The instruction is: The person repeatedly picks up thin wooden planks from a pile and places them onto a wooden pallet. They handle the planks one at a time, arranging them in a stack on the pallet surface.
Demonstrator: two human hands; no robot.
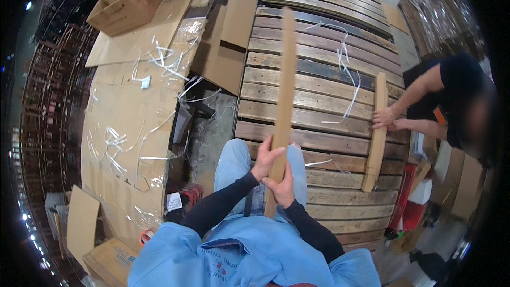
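A long, narrow cardboard box (286, 90) stands lengthwise in front of me, its far end reaching over a slatted wooden platform (313, 80) and its near end close to my body. My left hand (267, 158) is closed around its left side. Just below, my right hand (281, 185) grips the right side, with the thumb toward the box's face. Another narrow cardboard box (377, 133) lies on the slats to the right, where a co-worker's hands (383, 119) rest on it.
At left, a cardboard-covered surface (127, 101) carries loose white straps (114, 143) and an open carton (125, 3). An orange tape roll (146, 237) sits near my left elbow. More white strapping (345, 64) trails over the slats. Wrapped stacks (443, 10) stand at far right.
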